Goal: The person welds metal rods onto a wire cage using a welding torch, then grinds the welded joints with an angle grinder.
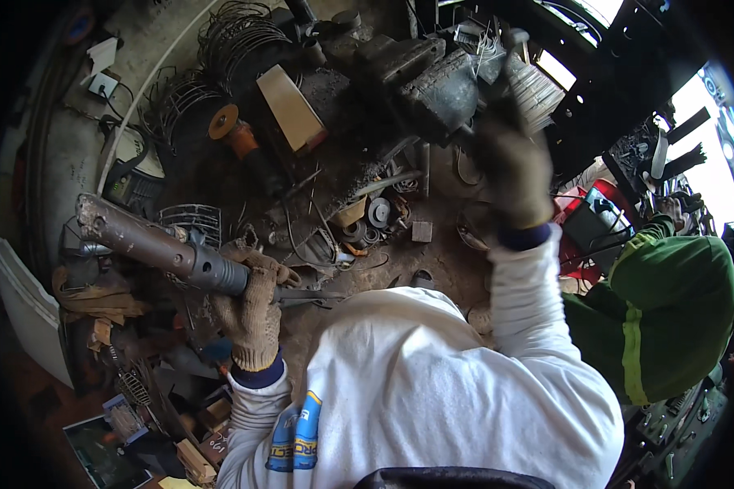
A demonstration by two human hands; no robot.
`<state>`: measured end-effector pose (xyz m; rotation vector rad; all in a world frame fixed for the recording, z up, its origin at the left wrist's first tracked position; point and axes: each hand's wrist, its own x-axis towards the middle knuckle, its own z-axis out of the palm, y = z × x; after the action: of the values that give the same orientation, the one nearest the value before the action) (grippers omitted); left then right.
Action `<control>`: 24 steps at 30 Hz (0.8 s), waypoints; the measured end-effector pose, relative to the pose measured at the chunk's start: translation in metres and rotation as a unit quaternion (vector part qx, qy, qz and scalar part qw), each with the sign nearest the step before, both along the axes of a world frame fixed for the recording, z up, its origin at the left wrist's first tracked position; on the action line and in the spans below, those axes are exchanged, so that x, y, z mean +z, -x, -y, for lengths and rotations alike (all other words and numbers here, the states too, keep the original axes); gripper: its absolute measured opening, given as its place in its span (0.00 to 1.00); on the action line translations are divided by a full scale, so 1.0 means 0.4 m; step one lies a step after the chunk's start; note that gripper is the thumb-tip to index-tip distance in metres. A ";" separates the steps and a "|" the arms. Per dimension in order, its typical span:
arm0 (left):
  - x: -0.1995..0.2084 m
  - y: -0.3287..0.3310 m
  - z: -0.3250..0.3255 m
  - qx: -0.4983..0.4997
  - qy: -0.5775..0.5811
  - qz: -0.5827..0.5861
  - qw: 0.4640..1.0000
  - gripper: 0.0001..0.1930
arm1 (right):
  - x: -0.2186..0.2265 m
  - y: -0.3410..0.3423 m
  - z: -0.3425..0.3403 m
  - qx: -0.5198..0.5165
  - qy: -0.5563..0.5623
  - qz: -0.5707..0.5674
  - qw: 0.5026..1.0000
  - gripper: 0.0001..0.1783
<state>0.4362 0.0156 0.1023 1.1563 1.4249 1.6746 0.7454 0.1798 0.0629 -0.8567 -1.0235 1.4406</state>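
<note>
My left hand, in a dirty knit glove, grips a long rusty metal shaft that runs up and left from the fist. My right hand, also gloved, is raised and blurred. It is closed on the handle of a hammer whose head sits near the top of the view. A big dark bench vise stands on the cluttered workbench between the two hands, just left of the raised hand.
Wire fan guards, an angle grinder with an orange disc, a cardboard piece and metal scrap cover the bench. A person in green works at the right beside a red machine. Boxes and scraps lie at lower left.
</note>
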 end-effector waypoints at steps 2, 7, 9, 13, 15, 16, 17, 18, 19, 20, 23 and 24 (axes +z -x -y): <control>-0.006 -0.004 -0.001 -0.006 0.009 -0.003 1.000 0.14 | 0.033 -0.101 -0.064 -0.151 -0.088 0.035 0.984 0.21; -0.016 -0.011 -0.024 -0.029 0.020 -0.010 0.999 0.15 | -0.289 -0.066 -0.058 -0.139 -0.130 0.351 0.917 0.26; -0.015 -0.020 -0.022 -0.029 0.009 -0.005 1.000 0.14 | -0.254 0.062 0.045 0.024 0.098 0.159 0.982 0.25; -0.030 -0.024 -0.022 -0.040 0.032 0.031 0.998 0.14 | -0.118 0.048 0.034 0.120 -0.010 0.158 0.980 0.28; -0.009 -0.043 -0.030 -0.052 0.029 0.015 0.998 0.14 | -0.059 -0.017 -0.047 -0.022 -0.102 0.187 0.977 0.30; -0.009 -0.038 -0.029 -0.052 0.024 0.012 0.998 0.14 | -0.060 -0.055 -0.085 -0.091 -0.121 0.203 0.967 0.32; -0.009 -0.033 -0.025 -0.059 0.024 -0.001 0.998 0.13 | -0.086 -0.099 -0.123 -0.139 -0.123 0.234 0.954 0.33; -0.017 -0.027 -0.020 -0.064 0.025 -0.012 0.998 0.13 | -0.102 -0.128 -0.139 -0.121 0.004 0.145 0.982 0.29; -0.032 -0.024 -0.023 -0.059 0.030 -0.001 0.998 0.13 | -0.129 -0.107 -0.121 -0.098 0.028 0.193 0.976 0.28; -0.035 -0.027 -0.025 -0.059 0.031 0.002 0.998 0.13 | -0.195 -0.075 -0.101 -0.003 0.016 0.328 0.944 0.26; -0.006 -0.043 -0.036 -0.055 0.029 -0.007 0.998 0.14 | -0.349 0.053 0.015 0.241 -0.116 0.463 0.845 0.22; -0.006 -0.043 -0.035 -0.059 0.024 0.008 0.998 0.14 | -0.310 0.107 0.053 0.221 -0.123 0.378 0.891 0.22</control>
<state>0.4532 0.0298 0.1001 1.1742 1.3522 1.5568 0.7027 0.1584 -0.0612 -1.0668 -2.0549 1.3005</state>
